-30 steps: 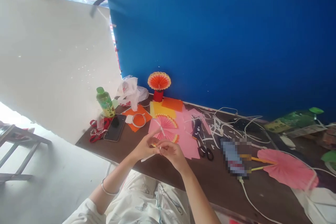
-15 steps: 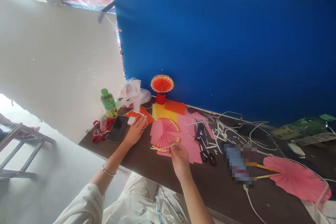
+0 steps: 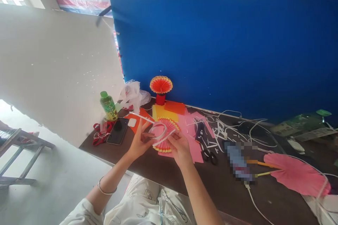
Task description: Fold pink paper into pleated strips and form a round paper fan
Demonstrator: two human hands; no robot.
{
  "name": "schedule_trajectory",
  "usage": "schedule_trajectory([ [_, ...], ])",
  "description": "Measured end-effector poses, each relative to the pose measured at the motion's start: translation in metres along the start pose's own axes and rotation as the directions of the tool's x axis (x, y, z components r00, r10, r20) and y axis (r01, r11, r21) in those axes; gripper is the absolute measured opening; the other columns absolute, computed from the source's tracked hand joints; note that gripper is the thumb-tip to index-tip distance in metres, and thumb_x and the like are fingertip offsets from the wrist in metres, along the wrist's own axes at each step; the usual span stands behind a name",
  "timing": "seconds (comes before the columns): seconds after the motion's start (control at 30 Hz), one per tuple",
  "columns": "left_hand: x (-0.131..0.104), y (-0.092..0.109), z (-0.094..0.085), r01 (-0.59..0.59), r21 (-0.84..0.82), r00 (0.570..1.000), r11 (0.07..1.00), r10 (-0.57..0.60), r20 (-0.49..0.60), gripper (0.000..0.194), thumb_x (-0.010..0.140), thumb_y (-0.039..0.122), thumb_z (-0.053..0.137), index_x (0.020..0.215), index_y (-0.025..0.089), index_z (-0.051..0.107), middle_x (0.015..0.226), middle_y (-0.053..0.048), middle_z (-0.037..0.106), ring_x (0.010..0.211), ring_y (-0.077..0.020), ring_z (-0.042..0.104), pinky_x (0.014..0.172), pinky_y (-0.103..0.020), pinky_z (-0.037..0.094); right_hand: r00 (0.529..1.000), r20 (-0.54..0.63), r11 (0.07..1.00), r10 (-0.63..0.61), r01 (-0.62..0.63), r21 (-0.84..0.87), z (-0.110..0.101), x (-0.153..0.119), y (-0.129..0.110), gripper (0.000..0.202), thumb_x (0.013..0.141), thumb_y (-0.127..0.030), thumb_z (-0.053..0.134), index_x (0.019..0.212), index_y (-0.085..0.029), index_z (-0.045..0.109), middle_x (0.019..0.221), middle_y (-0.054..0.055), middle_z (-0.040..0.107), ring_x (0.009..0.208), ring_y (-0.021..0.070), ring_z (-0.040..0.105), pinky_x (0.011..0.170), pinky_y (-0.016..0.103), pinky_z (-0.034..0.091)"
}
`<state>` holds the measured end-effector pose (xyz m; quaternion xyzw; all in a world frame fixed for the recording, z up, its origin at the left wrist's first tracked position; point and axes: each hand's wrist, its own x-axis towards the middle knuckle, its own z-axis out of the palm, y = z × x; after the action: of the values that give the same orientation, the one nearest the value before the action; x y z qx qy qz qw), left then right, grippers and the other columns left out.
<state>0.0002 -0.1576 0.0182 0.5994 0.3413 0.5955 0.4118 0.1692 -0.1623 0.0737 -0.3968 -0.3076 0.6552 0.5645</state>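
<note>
My left hand [image 3: 139,142] has its thumb and fingers closed on a thin ring of white tape [image 3: 166,130], held above the pleated paper fan. A loose white strip [image 3: 138,115] reaches up and left from beside these fingers. My right hand [image 3: 180,147] pinches near the end of the ring, where a white length [image 3: 165,140] runs between both hands. Beneath them lies a pink pleated paper fan [image 3: 171,123] with yellow and orange edging, partly covered by the tape and my fingers. Pink paper sheets [image 3: 194,144] are spread under it.
A finished fan [image 3: 161,85] stands on a red roll [image 3: 160,99] at the back. Left are a green bottle [image 3: 108,106], a phone [image 3: 118,130] and red straps [image 3: 100,137]. Right are scissors [image 3: 210,156], white scraps, cables and a pink fan [image 3: 295,174].
My left hand has lifted the white tape off the orange paper and brought it right, over the fan. My right hand has stayed nearby, raised slightly. The view has shifted a little.
</note>
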Motion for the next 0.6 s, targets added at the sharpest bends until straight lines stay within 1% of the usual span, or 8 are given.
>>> schedule_trajectory([
  [0.1, -0.005, 0.007, 0.002, -0.013, -0.056, 1.000, 0.998, 0.014, 0.015, 0.098, 0.075, 0.019, 0.067, 0.139, 0.044, -0.002, 0.146, -0.013, 0.027, 0.083, -0.0126, 0.066, 0.080, -0.033, 0.054, 0.999, -0.043, 0.996, -0.032, 0.029, -0.083, 0.004, 0.001, -0.002, 0.032, 0.056, -0.027, 0.079, 0.081, -0.021, 0.059, 0.079, -0.001, 0.065, 0.074, 0.0163, 0.063, 0.062, 0.029, 0.056],
  [0.2, -0.005, 0.009, -0.001, -0.021, -0.073, 1.000, 0.997, 0.021, 0.003, 0.099, 0.074, 0.019, 0.068, 0.139, 0.044, -0.002, 0.145, -0.014, 0.028, 0.083, -0.0129, 0.066, 0.080, -0.033, 0.055, 0.991, -0.067, 0.982, -0.119, 0.108, -0.152, 0.004, 0.001, -0.002, 0.032, 0.055, -0.027, 0.079, 0.079, -0.020, 0.060, 0.080, 0.000, 0.066, 0.080, 0.0171, 0.063, 0.072, 0.031, 0.055],
  [0.27, -0.005, 0.010, -0.001, -0.026, -0.080, 1.000, 0.996, 0.026, 0.000, 0.099, 0.074, 0.019, 0.068, 0.139, 0.044, -0.002, 0.145, -0.014, 0.028, 0.083, -0.0129, 0.066, 0.080, -0.034, 0.055, 0.984, -0.065, 0.972, -0.164, 0.150, -0.179, 0.004, 0.001, -0.001, 0.032, 0.056, -0.027, 0.079, 0.081, -0.019, 0.060, 0.081, 0.001, 0.067, 0.082, 0.0175, 0.063, 0.075, 0.032, 0.054],
  [0.43, -0.007, 0.011, -0.001, -0.031, -0.069, 0.999, 0.997, 0.032, 0.011, 0.097, 0.075, 0.021, 0.067, 0.139, 0.044, -0.002, 0.145, -0.013, 0.029, 0.083, -0.0134, 0.066, 0.081, -0.034, 0.055, 0.967, -0.081, 0.952, -0.242, 0.220, -0.211, 0.002, 0.003, 0.005, 0.031, 0.059, -0.030, 0.077, 0.082, -0.019, 0.060, 0.081, 0.003, 0.067, 0.078, 0.0180, 0.063, 0.070, 0.034, 0.054],
  [0.6, -0.009, 0.012, 0.000, -0.054, -0.053, 0.999, 0.997, 0.054, 0.002, 0.098, 0.074, 0.022, 0.068, 0.139, 0.043, -0.002, 0.145, -0.014, 0.028, 0.083, -0.0136, 0.067, 0.082, -0.035, 0.054, 0.953, -0.089, 0.935, -0.291, 0.263, -0.239, 0.001, 0.006, 0.009, 0.032, 0.056, -0.030, 0.079, 0.079, -0.017, 0.060, 0.076, 0.003, 0.066, 0.075, 0.0168, 0.063, 0.075, 0.035, 0.052],
])
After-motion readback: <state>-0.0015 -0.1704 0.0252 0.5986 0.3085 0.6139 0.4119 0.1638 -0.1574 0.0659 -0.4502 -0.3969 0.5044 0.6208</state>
